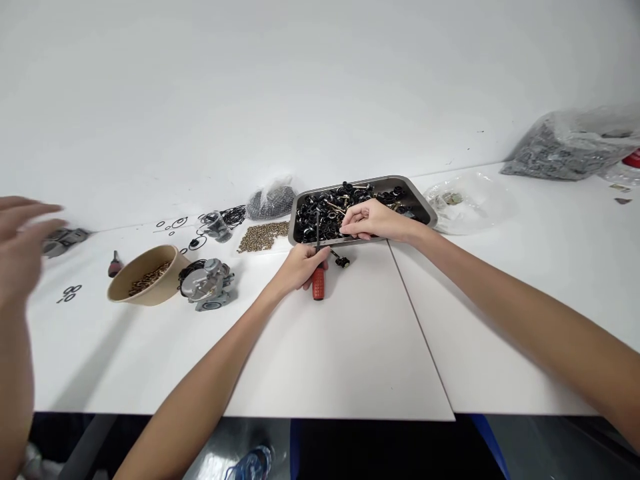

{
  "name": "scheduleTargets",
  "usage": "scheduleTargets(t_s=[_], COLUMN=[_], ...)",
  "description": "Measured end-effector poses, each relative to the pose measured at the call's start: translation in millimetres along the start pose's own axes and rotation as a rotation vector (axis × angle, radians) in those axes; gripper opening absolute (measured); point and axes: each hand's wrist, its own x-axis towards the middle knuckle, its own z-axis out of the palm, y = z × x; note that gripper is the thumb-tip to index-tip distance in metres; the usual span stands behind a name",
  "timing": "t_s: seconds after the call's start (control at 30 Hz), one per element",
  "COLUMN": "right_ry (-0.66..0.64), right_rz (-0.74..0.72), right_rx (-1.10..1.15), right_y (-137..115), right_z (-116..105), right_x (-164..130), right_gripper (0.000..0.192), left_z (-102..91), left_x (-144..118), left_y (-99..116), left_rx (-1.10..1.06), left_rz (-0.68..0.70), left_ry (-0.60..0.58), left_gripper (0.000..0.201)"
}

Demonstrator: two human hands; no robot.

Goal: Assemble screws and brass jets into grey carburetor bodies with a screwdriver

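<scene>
Your left hand (303,265) was at the near edge of the rectangular grey metal tray (416,208), wrapped around a screwdriver with a red textured handle and a slim dark shaft (319,285). The handle stuck out on the near side of the tray, while the shaft pointed away from you across its near rim. Just beside your left thumb, outside the tray's near rim, was a small black part with a brass-coloured piece (343,261) — whether you gripped it or it lay on the white tabletop (350,353) could not be told.

Your right hand (367,220) was over the tray, its fingers drawn narrowly together among the loose black parts (309,210); you could not tell whether anything was pinched between them.

Left of the tray, just beside it, lay a spread of small brass-coloured pieces (263,237), with a clear plastic bag of dark bits (271,201) behind them. Farther left of the tray stood a silver metal assembly (210,283) and a tan round bowl (163,290). Well left of the tray — a co-worker's hand (20,250), blurred, was raised.
</scene>
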Motion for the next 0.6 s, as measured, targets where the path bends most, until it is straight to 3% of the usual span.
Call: scheduleTargets(t_s=[0.1, 0.17, 0.23, 0.4, 0.6], right_ry=[-0.013, -0.021, -0.018, -0.018, -0.027], right_rz=[0.004, 0.007, 0.005, 0.012, 0.007], right_rx=[0.016, 0.028, 0.030, 0.023, 0.016], right_y=[2.4, 4.5, 5.7, 2.0, -1.2], right_z=[-1.1, -2.2, -2.9, -3.1, -4.1], right_x=[0.6, 1.2, 1.6, 0.3, -2.8], right_gripper=[0.022, 0.023, 0.023, 0.024, 0.024], left_z=[21.8, 21.8, 16.8, 6.1, -24.9], left_x=[12.3, 14.0, 13.0, 9.5, -8.8], left_y=[2.7, 5.2, 7.6, 17.1, 33.2], left_rx=[0.044, 0.073, 0.120, 0.349, 0.470], left_rz=[-0.074, -0.100, -0.087, 0.117, 0.216], left_ry=[-0.183, -0.258, -0.258, 0.019, 0.290], left_gripper=[0.046, 0.049, 0.052, 0.060, 0.040])
